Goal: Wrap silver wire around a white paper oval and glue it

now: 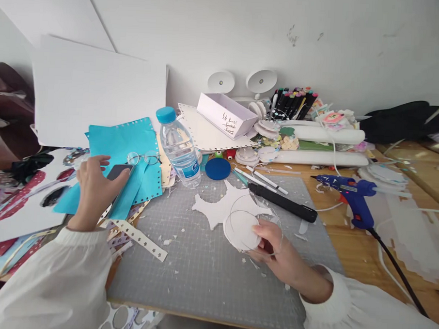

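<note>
My left hand (98, 186) has its fingers apart around a dark phone-like object (118, 172) lying on blue paper (124, 136). Whether the fingers touch it is hard to tell. In my right hand (274, 242) is a white disc (242, 231), pinched at its right edge, with a thin clear loop around it. The disc is above the grey cutting mat (200, 275). Just behind it lies a jagged white cutout (213, 208).
A water bottle (179, 153) stands behind the mat beside a blue lid (218, 169). A black cutter (283, 202) lies at the mat's back right. Further right is a blue glue gun (356, 192) with its cord. Glasses (143, 158) rest on the blue paper.
</note>
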